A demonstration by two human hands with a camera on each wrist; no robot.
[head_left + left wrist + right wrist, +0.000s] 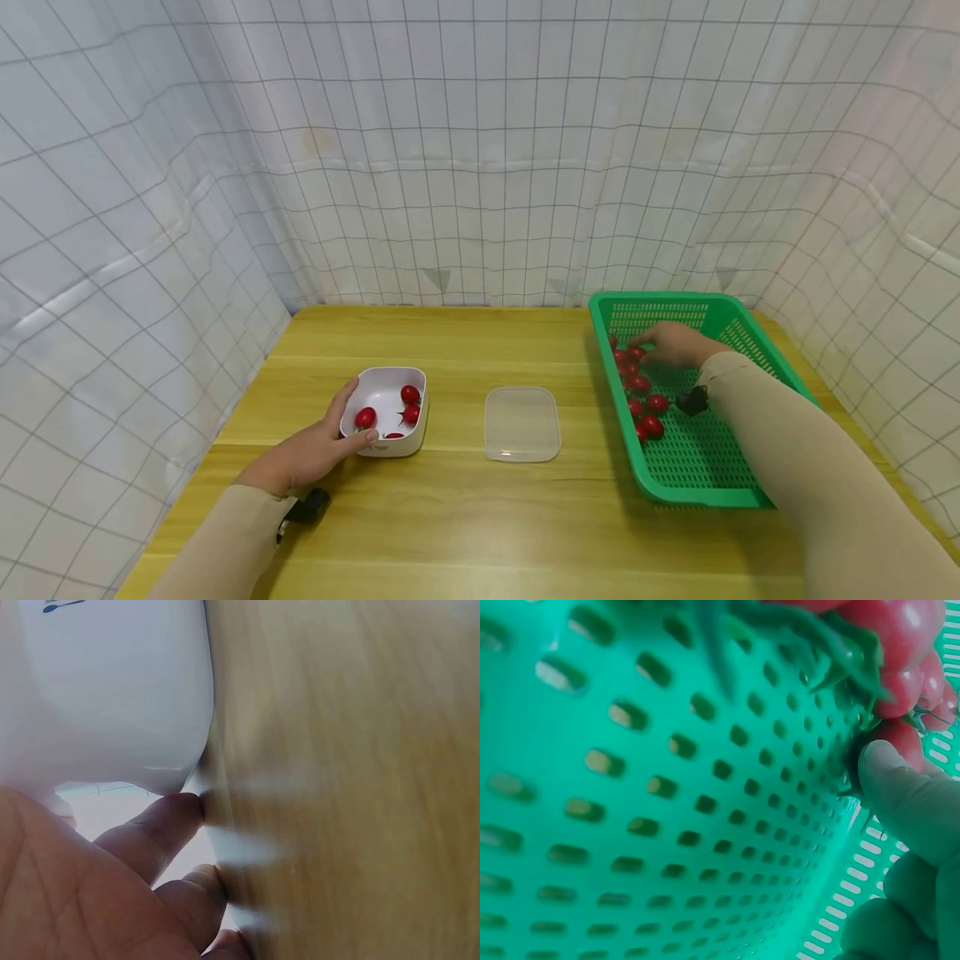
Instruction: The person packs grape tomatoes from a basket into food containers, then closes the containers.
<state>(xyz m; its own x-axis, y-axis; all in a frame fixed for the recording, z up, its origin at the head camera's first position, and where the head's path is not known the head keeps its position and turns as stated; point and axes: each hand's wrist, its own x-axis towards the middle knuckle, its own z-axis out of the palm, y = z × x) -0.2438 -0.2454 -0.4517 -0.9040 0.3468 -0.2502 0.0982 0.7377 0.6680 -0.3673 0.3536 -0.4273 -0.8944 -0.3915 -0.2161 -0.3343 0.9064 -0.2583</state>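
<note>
On the left, the left hand grips a square white container, thumb over its near rim and fingers along its left side. Several red tomatoes, one at the right, lie in it. The right hand reaches into a green basket and pinches a red tomato with its thumb; the fingertip behind it is hidden. More red tomatoes with green stems lie along the basket's left side.
A flat, clear square lid lies on the wooden table between the container and the basket. White sheets with a dark grid stand behind the table and at both sides.
</note>
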